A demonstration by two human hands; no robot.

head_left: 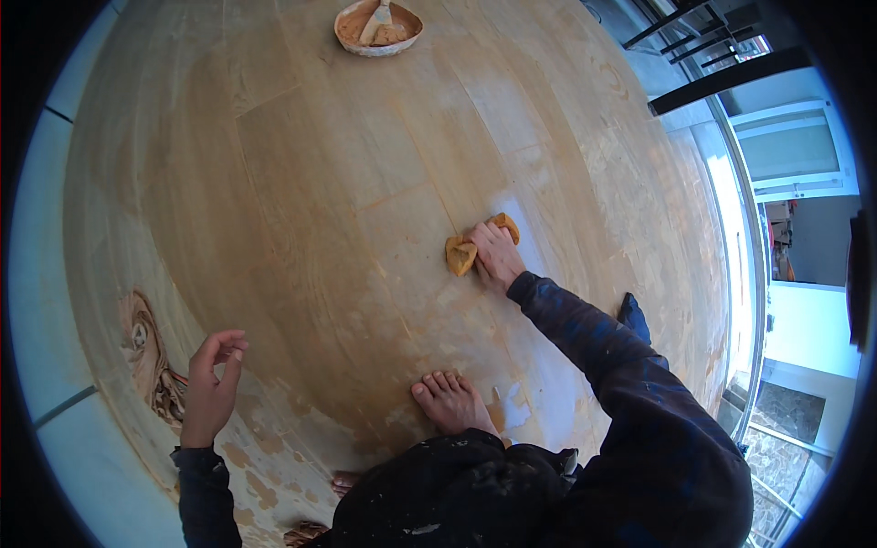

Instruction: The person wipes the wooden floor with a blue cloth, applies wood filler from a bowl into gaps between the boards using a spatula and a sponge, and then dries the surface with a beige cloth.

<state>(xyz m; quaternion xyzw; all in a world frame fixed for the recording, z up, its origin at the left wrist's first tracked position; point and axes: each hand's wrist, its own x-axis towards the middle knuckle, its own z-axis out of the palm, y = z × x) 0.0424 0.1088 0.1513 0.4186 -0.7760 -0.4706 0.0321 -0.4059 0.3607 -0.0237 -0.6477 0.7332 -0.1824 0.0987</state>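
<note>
My right hand (496, 257) presses flat on a folded orange cloth (460, 255) against the wide tan wooden surface (311, 183), arm stretched forward in a dark paint-flecked sleeve. The cloth sticks out on both sides of the fingers. My left hand (212, 388) hangs raised at the lower left, fingers loosely curled and apart, holding nothing. My bare foot (452, 403) rests on the wood just below the right arm.
A shallow bowl (377, 27) with tan paste and a scraper sits at the far top edge. A crumpled patterned rag (151, 356) lies at the left rim. White patches mark the wood near my foot. Glass doors and a dark railing stand to the right.
</note>
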